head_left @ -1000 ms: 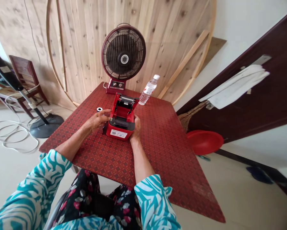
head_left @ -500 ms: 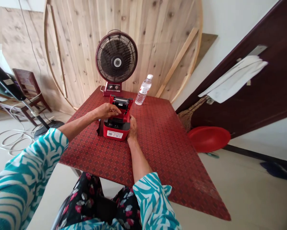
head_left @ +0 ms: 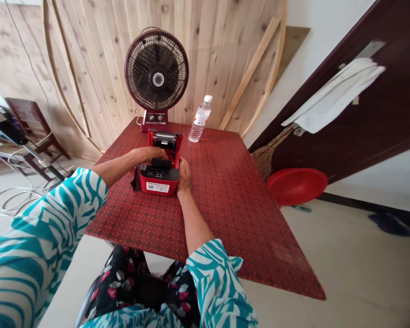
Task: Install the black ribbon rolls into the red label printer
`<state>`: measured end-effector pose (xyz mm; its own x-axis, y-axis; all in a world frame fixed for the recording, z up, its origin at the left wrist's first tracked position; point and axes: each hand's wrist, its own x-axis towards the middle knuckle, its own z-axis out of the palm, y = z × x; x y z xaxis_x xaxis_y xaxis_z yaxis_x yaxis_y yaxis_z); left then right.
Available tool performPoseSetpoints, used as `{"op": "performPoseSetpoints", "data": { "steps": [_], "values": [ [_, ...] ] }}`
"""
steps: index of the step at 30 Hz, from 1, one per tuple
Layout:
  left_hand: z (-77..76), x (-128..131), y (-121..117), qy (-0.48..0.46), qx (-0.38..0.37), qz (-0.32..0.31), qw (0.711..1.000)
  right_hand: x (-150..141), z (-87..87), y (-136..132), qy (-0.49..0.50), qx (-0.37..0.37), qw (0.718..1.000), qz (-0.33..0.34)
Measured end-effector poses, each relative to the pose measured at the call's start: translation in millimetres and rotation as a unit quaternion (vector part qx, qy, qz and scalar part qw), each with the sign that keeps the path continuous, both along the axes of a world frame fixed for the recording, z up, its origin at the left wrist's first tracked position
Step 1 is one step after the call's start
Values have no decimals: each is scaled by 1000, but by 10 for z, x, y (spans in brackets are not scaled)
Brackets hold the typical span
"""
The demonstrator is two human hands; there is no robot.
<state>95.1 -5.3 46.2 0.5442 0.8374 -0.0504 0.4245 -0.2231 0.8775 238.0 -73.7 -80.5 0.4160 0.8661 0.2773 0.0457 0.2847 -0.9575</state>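
A small red printer (head_left: 158,175) with a black top stands on the red patterned table (head_left: 218,191), its lid (head_left: 165,141) tipped up and back. My left hand (head_left: 150,154) reaches over the printer's open compartment, fingers curled down into it; what they touch is hidden. My right hand (head_left: 184,175) rests flat against the printer's right side, steadying it.
A red table fan (head_left: 156,75) stands at the table's far edge with a clear water bottle (head_left: 199,119) to its right. A red basin (head_left: 296,186) lies on the floor at the right beside a dark door. At the left are a chair, a stand and loose cables.
My left hand moved from the printer's left side up over its open compartment. The small white roll seen left of the printer a second ago is no longer in view. The camera shifted.
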Motion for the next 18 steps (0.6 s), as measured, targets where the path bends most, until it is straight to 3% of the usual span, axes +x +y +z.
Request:
{"op": "performPoseSetpoints", "data": {
  "steps": [3,8,13,15,18],
  "values": [
    [37,-32,-29,95,39,-106,989,-8,-9,7,8,0,1000,-2],
    [96,-127,-82,74,129,-94,984,-6,-6,-7,13,3,1000,-2],
    [125,-276,-267,-34,113,-115,986,4,7,-31,3,1,1000,-2],
    [99,-373,-316,-93,114,-83,986,2,10,-37,-1,0,1000,-4],
    [32,-584,-277,-221,96,38,970,-4,16,-46,-2,-2,1000,-2]
  ]
}}
